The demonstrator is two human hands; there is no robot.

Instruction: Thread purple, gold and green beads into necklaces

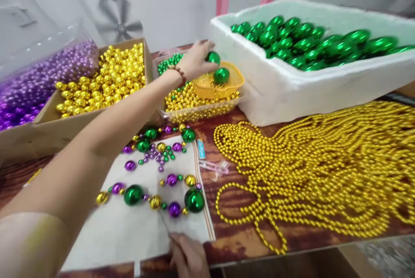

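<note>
My left hand point(195, 61) reaches over the yellow plastic basket point(238, 80), its fingers round a green ball point(213, 58). Another green ball point(221, 75) sits just below it at the basket. At the bottom edge my right hand point(190, 254) pinches a thin needle point(164, 222), which points up toward a strung row of beads. That row has a large green ball point(194, 200), a purple ball point(174, 209) and a gold ball point(155, 202), and lies on a white cloth point(129, 230). Further beads lie above it, with a small purple and green cluster point(158, 153).
A white foam box point(275, 96) of green balls stands at the right, above gold bead strands point(308, 170). Behind the cloth is a clear tray point(201, 111) of small beads. Gold balls fill a cardboard box point(48, 116) at left, beside bagged purple beads point(48, 70).
</note>
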